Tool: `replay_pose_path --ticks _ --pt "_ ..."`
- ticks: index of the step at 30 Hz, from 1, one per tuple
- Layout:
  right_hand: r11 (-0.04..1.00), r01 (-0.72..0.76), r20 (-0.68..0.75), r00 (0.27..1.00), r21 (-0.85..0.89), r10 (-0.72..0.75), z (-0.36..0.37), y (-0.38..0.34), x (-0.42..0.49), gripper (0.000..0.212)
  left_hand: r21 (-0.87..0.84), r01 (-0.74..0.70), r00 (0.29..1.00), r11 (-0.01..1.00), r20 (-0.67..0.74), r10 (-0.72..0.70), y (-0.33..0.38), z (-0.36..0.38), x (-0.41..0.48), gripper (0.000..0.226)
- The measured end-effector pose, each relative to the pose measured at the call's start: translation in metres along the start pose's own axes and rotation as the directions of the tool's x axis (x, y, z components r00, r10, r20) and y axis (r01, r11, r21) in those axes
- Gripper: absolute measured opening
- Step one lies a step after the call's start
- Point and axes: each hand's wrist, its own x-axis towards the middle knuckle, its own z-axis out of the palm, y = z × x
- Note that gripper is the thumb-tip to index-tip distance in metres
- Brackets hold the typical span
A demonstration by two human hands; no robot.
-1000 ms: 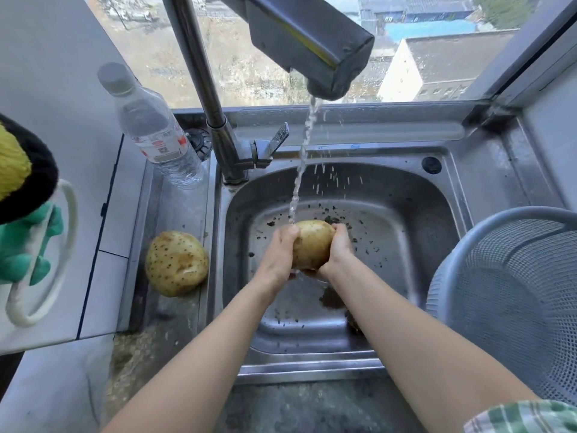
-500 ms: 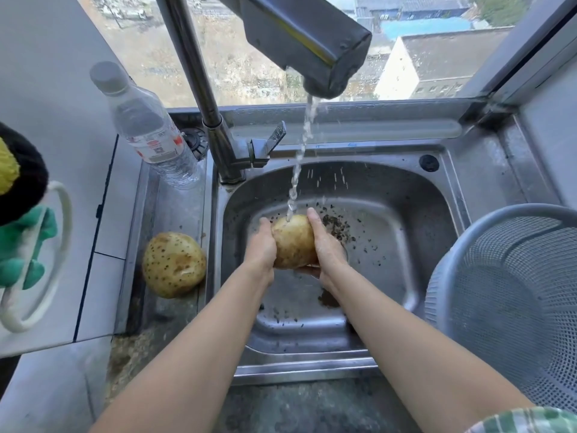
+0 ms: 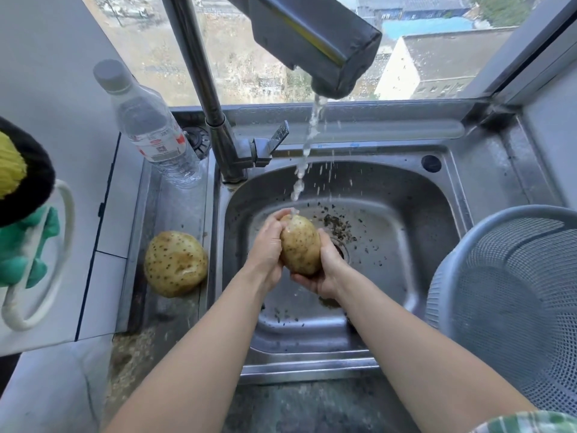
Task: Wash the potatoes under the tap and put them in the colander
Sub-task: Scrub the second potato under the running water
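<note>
Two-hand grip on one potato [image 3: 301, 245]. Left hand [image 3: 268, 246] wraps its left side, fingers curled over the top end. Right hand [image 3: 326, 271] cups it from below and the right, closed on it. The potato is tilted near upright, mid-sink [image 3: 406, 214], above the basin floor. The water stream [image 3: 307, 145] from the tap [image 3: 315, 42] at 12 o'clock lands on its top end.

The second potato [image 3: 175, 264] sits at 9 o'clock on the wet surface, just beside the sink rim and untouched, so probably unwashed. The colander [image 3: 515, 292] is at 3 o'clock; no potato shows in the part I can see.

Risks:
- Wet skin could slip out while being rubbed and drop into the grit [image 3: 338, 228] around the drain, which would mean a rewash.
- The stream hitting the rounded end sprays, and droplets are visible.
- The carry to 3 o'clock crosses the sink rim, and a loose one-hand grip could drop the potato there.
- The round second potato may roll if bumped.

Hidden or unclear:
- The right fingers under the potato and the potato's underside are out of view.
- The drain is partly behind the right hand.
- The colander is cut off at right and bottom, so I can't tell what it rests on.
- The bottle [image 3: 153, 132] label at 10 o'clock is unreadable.
</note>
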Motion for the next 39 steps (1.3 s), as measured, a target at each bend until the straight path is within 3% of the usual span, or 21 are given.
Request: replay_pose_path --ticks 4,7,9,11,14,17,19,21,24,27,29,32,34,36,37,39 --pt "0.989 0.105 0.103 0.988 0.102 -0.115 0.005 0.005 0.001 0.06 -0.126 0.037 0.989 0.991 -0.134 -0.054 0.003 0.004 0.004 0.028" --pt "0.964 0.218 0.039 0.973 0.155 -0.227 0.013 0.002 0.004 0.054 -0.231 0.044 0.985 0.972 -0.152 -0.081 0.004 0.006 -0.002 0.031" --pt "0.965 0.201 -0.004 0.979 0.167 -0.204 0.014 -0.002 0.005 0.05 -0.14 0.015 0.993 0.99 -0.113 -0.031 -0.001 0.005 -0.005 0.028" --pt "0.972 0.151 -0.003 0.988 0.179 -0.153 0.013 -0.008 0.002 0.048 0.036 -0.084 0.996 0.996 0.028 0.083 -0.012 -0.001 -0.006 0.031" --pt "0.987 0.101 -0.024 0.995 0.123 -0.099 0.008 -0.013 -0.001 0.04 0.217 -0.26 0.958 0.941 0.183 0.223 -0.021 -0.01 -0.004 0.063" --pt "0.997 0.06 0.009 0.998 0.038 -0.061 0.008 -0.014 -0.008 0.038 0.346 -0.369 0.929 0.863 0.098 0.358 -0.021 -0.009 0.0 0.056" --pt "0.999 0.036 0.031 0.999 -0.007 -0.036 0.011 -0.012 -0.011 0.041 0.348 -0.342 0.925 0.873 -0.036 0.377 -0.015 -0.003 0.003 0.044" --pt "1.0 0.027 0.046 0.999 -0.011 -0.026 0.012 -0.01 -0.012 0.043 0.283 -0.215 0.949 0.935 -0.167 0.268 -0.003 0.007 0.004 0.039" --pt "0.995 0.086 0.055 0.995 -0.046 -0.083 0.007 -0.006 -0.013 0.052 0.111 -0.001 0.967 0.994 -0.252 0.029 0.008 0.013 0.007 0.036" --pt "0.896 0.246 0.025 0.967 -0.37 -0.255 0.001 -0.008 -0.011 0.073 0.028 0.144 0.959 0.989 -0.249 -0.133 0.007 0.0 0.009 0.046" --pt "0.77 0.304 0.021 0.935 -0.56 -0.354 -0.001 -0.013 -0.009 0.082 0.073 0.135 0.975 0.988 -0.185 -0.119 0.0 -0.011 0.01 0.058" --pt "0.659 0.326 0.027 0.907 -0.678 -0.421 0.002 -0.02 -0.007 0.085 0.078 0.1 0.986 0.992 -0.144 -0.088 -0.007 -0.019 0.012 0.072" --pt "0.532 0.406 0.064 0.834 -0.743 -0.548 0.005 -0.022 -0.005 0.081 -0.043 0.166 0.97 0.985 -0.174 -0.171 -0.01 -0.019 0.014 0.065" --pt "0.392 0.591 0.208 0.7 -0.705 -0.683 0.01 -0.021 -0.008 0.062 -0.192 0.272 0.935 0.943 -0.178 -0.306 -0.012 -0.017 0.014 0.067" --pt "0.354 0.691 0.291 0.633 -0.63 -0.718 0.011 -0.019 -0.011 0.048 -0.257 0.298 0.921 0.919 -0.175 -0.348 -0.012 -0.016 0.013 0.07" --pt "0.34 0.775 0.358 0.57 -0.533 -0.739 0.011 -0.018 -0.01 0.036 -0.287 0.307 0.914 0.907 -0.175 -0.365 -0.012 -0.014 0.011 0.073"
